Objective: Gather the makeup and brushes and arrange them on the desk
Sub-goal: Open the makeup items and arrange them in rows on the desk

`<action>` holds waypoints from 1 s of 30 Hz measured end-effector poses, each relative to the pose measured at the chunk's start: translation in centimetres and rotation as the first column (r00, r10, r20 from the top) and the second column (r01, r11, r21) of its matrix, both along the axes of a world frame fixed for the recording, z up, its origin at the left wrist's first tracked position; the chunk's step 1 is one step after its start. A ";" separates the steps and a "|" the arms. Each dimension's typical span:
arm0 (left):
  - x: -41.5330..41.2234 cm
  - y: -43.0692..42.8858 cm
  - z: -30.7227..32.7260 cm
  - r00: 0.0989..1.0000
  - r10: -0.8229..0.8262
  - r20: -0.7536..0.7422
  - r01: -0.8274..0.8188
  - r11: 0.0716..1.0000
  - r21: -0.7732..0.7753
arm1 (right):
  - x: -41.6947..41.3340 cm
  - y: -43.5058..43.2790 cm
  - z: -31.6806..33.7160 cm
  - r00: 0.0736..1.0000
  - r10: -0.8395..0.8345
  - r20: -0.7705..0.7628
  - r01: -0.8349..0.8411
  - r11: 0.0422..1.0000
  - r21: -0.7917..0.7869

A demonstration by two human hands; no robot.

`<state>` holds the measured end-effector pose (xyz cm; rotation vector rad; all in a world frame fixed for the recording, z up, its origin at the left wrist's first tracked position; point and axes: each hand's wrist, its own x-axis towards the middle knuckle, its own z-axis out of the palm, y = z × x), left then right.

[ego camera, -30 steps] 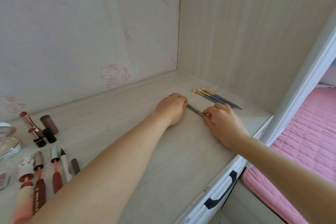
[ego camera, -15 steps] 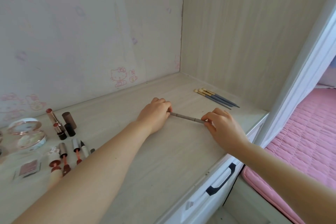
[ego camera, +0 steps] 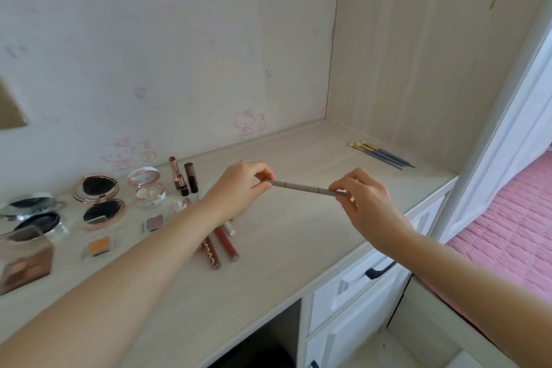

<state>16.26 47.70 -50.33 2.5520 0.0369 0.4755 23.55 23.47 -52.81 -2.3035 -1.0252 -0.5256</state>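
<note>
Head view: a slim grey makeup pencil is pinched at both ends by the left hand and right hand above the pale wooden desk, seemingly mid-gathering, so placement beside the lip-product row near the left edge is judged next.

The head camera is looking forward and down at the desk from close above, the wall filling the upper left.

Honestly, you won't find any readable text here. The dark lip gloss tube on the counter has pale printing down its side, but it's too blurry to make out.
</note>
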 end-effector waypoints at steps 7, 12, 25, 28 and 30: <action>-8.3 2.0 0.2 0.990 0.137 0.039 -0.117 0.940 -0.320 | -4.8 3.6 0.0 0.992 0.120 -0.027 -0.118 0.991 0.066; -13.3 3.3 0.3 0.976 0.194 0.097 -0.116 0.847 -0.519 | -8.5 6.5 -0.4 0.978 0.186 -0.097 -0.180 0.981 0.069; -20.0 5.5 -0.1 0.773 0.563 0.292 -0.044 0.508 -0.860 | -16.9 15.3 -1.3 0.785 0.376 -0.492 -0.344 0.925 0.158; -20.3 5.5 -0.4 0.764 0.576 0.290 -0.048 0.499 -0.865 | -18.1 16.9 -1.4 0.717 0.398 -0.572 -0.349 0.916 0.199; -20.4 5.4 -1.0 0.797 0.543 0.265 -0.063 0.512 -0.857 | -18.6 17.7 -1.5 0.663 0.431 -0.612 -0.332 0.902 0.277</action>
